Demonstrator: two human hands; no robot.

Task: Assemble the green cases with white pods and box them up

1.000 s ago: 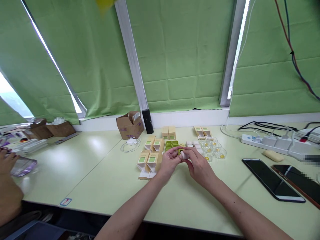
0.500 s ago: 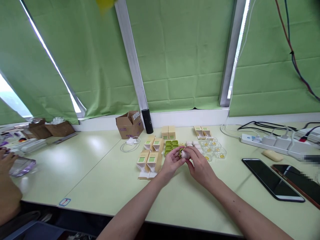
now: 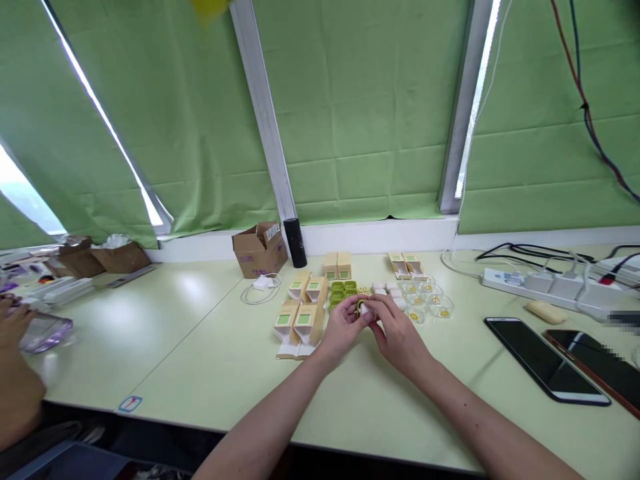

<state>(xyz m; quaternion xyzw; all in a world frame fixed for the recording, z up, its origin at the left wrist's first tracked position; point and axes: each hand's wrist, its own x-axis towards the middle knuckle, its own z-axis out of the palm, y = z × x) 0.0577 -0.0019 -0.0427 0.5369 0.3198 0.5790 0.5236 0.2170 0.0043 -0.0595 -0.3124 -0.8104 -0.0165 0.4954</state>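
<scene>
Between my two hands, above the table, is a small white piece (image 3: 366, 311) with a green rim (image 3: 359, 306) round it. My left hand (image 3: 345, 325) grips the green part from the left. On the right, the fingers of my right hand (image 3: 395, 328) close on the white piece. Just behind my hands sit several green cups (image 3: 343, 291), several white pieces (image 3: 393, 291) and clear cups with yellow centres (image 3: 429, 298). Left of my hands stand open cream boxes (image 3: 300, 320) with green labels. Fingertips partly hide the held pieces.
Cream boxes (image 3: 337, 265) and smaller ones (image 3: 405, 265) stand at the back. Further left are a cardboard box (image 3: 260, 253), a black cylinder (image 3: 295, 243) and a white charger (image 3: 263, 283). Phones (image 3: 545, 360) and a power strip (image 3: 545, 287) lie right. Another person's hand (image 3: 15, 327) is far left.
The white piece has shifted slightly left and is more covered by my fingers. Both hands have drawn slightly left and still hold the pieces.
</scene>
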